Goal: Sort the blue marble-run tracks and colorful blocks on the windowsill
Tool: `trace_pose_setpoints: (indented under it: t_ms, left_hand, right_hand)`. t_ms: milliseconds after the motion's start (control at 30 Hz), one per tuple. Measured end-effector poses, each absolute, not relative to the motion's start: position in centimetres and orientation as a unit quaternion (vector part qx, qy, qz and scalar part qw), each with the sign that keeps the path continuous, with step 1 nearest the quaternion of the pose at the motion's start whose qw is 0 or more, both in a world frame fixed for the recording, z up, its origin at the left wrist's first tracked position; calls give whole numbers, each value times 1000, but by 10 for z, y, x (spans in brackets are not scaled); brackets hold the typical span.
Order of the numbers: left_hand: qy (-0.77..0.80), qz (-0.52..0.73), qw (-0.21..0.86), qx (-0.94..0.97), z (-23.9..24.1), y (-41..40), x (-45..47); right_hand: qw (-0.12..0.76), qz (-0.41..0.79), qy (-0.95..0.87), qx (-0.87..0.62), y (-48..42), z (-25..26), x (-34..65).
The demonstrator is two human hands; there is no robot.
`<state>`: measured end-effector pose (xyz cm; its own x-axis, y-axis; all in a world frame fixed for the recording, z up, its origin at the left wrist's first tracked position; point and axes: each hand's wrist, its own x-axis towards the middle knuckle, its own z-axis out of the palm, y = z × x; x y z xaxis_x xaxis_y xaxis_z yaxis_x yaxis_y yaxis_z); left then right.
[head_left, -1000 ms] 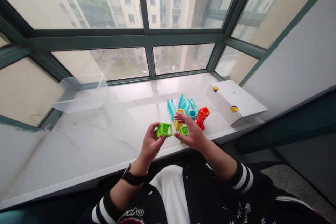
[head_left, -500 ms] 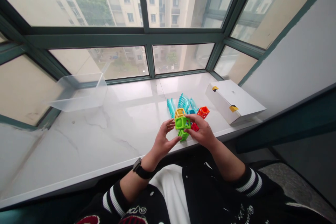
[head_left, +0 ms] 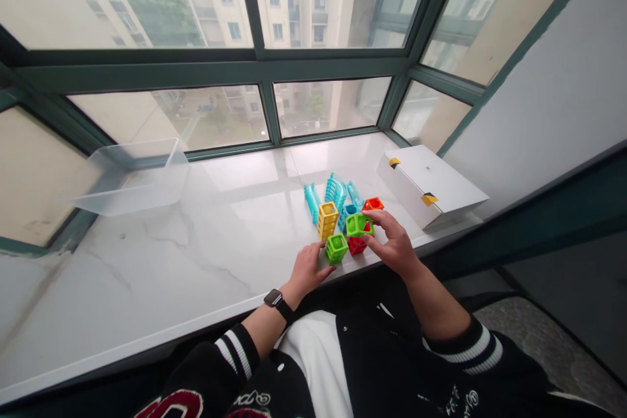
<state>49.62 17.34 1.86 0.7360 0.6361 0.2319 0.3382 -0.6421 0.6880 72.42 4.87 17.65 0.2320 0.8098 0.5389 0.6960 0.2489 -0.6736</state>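
While a clear plastic bin [head_left: 171, 192] is standing at the left of the frame, well apart from the blocks and probably out of the way there, the left hand [head_left: 307, 271] is reaching in at the lower centre, its thumb and fingers apart at the near left corner of a lower green block [head_left: 337, 249]; it is perhaps steadying that block, though whether it is pressing cannot be told. Just behind, slightly right of centre, three turquoise track pieces [head_left: 312, 204] are lying side by side, likely set back to leave the front free. A yellow block stack [head_left: 328, 222] is standing upright between them and the lower green block, and a blue block [head_left: 349, 210] is sitting to its right. Farther right, a raised green block [head_left: 359, 225] is hiding part of a red piece [head_left: 357, 246]; the right hand [head_left: 394, 245] is clamping it by its right side, thumb below and fingers above, seemingly so that its left side is staying uncovered. An orange block [head_left: 373, 203] is showing just behind those fingers, and a white box [head_left: 435, 183] is resting at the right, near the wall, presumably clear of both arms.
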Motion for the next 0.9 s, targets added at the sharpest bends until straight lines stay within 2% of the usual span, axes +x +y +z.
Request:
trace_pose_setpoints:
  t_ms: [600,900]
  left_hand:
    - [248,210,288,901,21,173,494]
    - [245,212,294,899,22,173,494]
  right_hand:
    - [466,58,-652,-596,63,171,720]
    - [428,96,-680,-587,65,169,717]
